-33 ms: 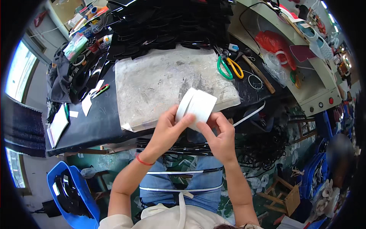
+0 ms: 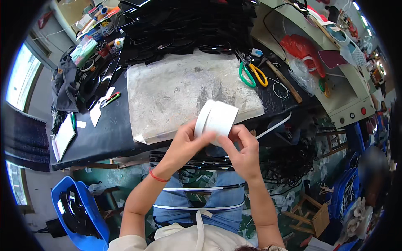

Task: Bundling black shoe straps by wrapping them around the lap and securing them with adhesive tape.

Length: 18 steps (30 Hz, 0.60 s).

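Both hands meet in front of my body, over the near edge of the worktable, around a white roll-like piece [image 2: 223, 117]. It looks like a curved white band with a second, narrower curved edge beside it; its exact kind I cannot make out. My left hand [image 2: 187, 140] grips it from the left, thumb lying across its lower part. From the lower right my right hand [image 2: 243, 149] pinches its bottom edge with thumb and bent fingers. A thin white strip [image 2: 275, 125] runs to the right from behind the right hand; whether it joins the roll is hidden.
Beyond the hands lies a stained pale mat [image 2: 163, 94] with green-and-yellow-handled scissors [image 2: 253, 75] on its right edge. A hammer [image 2: 284, 81] is farther right. Black pieces [image 2: 180, 29] pile up at the back. A blue bin [image 2: 79, 213] stands low left, a wooden stool [image 2: 310, 215] low right.
The white roll-like piece has dropped slightly toward me and turned a little. My left thumb has slid a bit to the right across it. Both hands keep their hold.
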Available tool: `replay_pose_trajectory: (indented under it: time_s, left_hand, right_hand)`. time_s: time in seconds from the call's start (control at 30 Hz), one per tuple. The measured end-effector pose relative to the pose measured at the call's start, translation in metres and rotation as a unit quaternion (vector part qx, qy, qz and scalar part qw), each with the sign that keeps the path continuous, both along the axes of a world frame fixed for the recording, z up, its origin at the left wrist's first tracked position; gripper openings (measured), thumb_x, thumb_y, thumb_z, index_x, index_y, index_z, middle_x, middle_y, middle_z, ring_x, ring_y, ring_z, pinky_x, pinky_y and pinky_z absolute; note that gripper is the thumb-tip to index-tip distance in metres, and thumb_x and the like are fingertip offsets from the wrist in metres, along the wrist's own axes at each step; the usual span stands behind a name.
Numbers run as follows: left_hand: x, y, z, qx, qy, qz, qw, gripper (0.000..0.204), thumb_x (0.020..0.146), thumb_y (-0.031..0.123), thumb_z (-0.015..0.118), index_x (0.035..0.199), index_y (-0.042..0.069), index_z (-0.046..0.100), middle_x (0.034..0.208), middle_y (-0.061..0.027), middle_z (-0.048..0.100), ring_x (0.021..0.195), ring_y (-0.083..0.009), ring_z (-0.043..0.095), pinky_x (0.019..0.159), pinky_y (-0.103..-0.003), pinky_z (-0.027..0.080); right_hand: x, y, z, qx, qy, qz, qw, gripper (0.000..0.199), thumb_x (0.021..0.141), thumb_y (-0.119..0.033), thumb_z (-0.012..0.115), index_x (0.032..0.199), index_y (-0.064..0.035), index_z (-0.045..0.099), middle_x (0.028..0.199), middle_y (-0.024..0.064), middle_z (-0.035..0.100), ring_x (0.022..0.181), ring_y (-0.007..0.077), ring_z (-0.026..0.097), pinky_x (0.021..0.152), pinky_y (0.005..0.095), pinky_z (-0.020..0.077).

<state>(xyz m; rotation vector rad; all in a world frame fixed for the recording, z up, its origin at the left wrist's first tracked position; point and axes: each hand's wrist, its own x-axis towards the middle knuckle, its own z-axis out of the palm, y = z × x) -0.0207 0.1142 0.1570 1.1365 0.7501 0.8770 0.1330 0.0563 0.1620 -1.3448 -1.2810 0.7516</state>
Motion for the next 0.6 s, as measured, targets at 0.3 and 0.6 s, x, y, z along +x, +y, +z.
replay_pose_trajectory:
  time_s: [0.3, 0.6]
  left_hand:
    - [-0.008, -0.043, 0.002, -0.049, 0.049, -0.112, 0.991, 0.030, 0.075, 0.011, 0.077, 0.100, -0.001, 0.064, 0.091, -0.0028, 0.066, 0.082, -0.0076, 0.059, 0.071, -0.023, 0.049]
    - [-0.048, -0.035, 0.042, 0.147, 0.149, 0.052, 0.976, 0.034, 0.076, 0.013, 0.074, 0.105, -0.001, 0.060, 0.092, -0.0068, 0.065, 0.080, -0.0148, 0.062, 0.071, -0.032, 0.048]
  right_hand:
    - [0.013, -0.035, 0.004, -0.099, 0.087, 0.077, 0.988, 0.013, 0.079, -0.007, 0.068, 0.083, 0.0024, 0.060, 0.074, 0.0076, 0.063, 0.066, 0.0111, 0.060, 0.062, 0.0247, 0.0479]
    - [0.086, -0.104, -0.006, -0.098, 0.176, 0.009, 0.979, 0.013, 0.092, -0.006, 0.050, 0.101, 0.0023, 0.055, 0.088, 0.0092, 0.063, 0.077, 0.0116, 0.061, 0.069, 0.0251, 0.0516]
